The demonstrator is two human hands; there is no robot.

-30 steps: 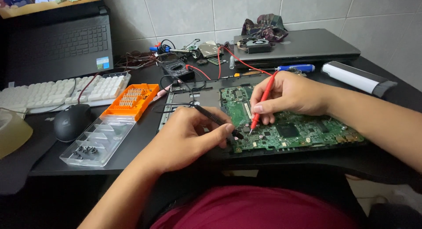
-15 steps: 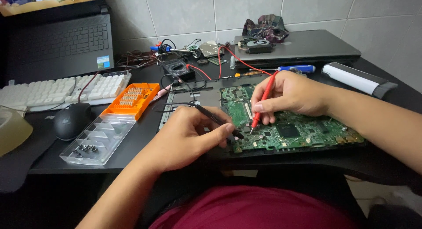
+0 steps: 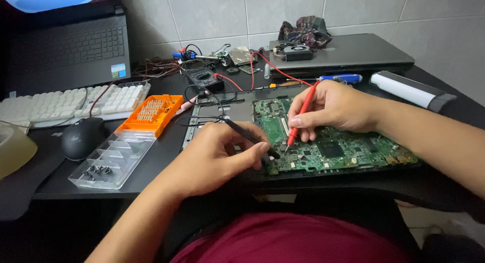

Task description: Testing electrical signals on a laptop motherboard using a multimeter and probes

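Note:
A green circuit board (image 3: 348,154) lies in an opened laptop base on the black desk (image 3: 166,157). My left hand (image 3: 217,157) grips a black test probe (image 3: 247,134), whose tip rests at the board's near left edge. My right hand (image 3: 336,109) holds a red test probe (image 3: 301,114) like a pen, tip down on the board close to the black one. Red and black leads run back to a black multimeter (image 3: 204,80) behind the board.
An orange bit case (image 3: 151,114) and a clear screw tray (image 3: 108,159) sit left of the board, beside a black mouse (image 3: 81,137) and white keyboard (image 3: 65,104). A black laptop (image 3: 65,48) stands at the back left, a closed grey laptop (image 3: 348,53) with a fan at the back right.
Both hands and probes stay almost in place on the board. The view has shifted slightly, nothing else moved.

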